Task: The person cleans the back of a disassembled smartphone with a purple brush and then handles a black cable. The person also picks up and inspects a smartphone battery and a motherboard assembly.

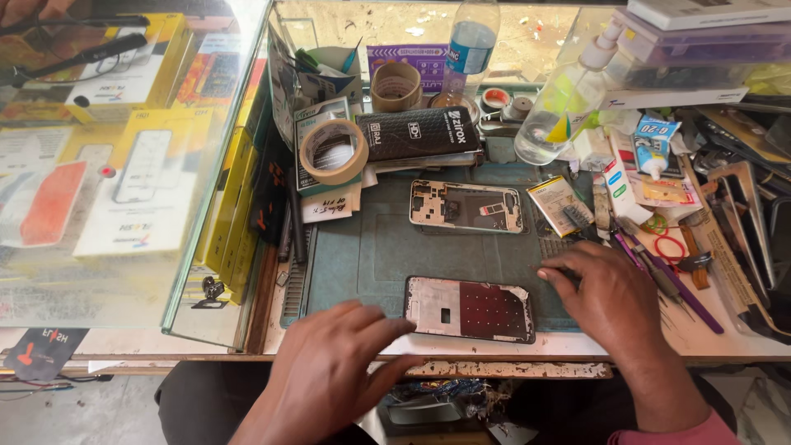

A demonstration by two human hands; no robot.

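Your left hand (329, 371) hovers with fingers spread and holding nothing, fingertips just beside the left end of the near phone frame (470, 309) on the grey-green mat (371, 255). Your right hand (606, 297), at the frame's two o'clock, rests palm down with fingers loosely curled. A second opened phone (466, 206) lies at twelve o'clock.

Right hand (614, 301) fingers' (556, 276) small object hidden
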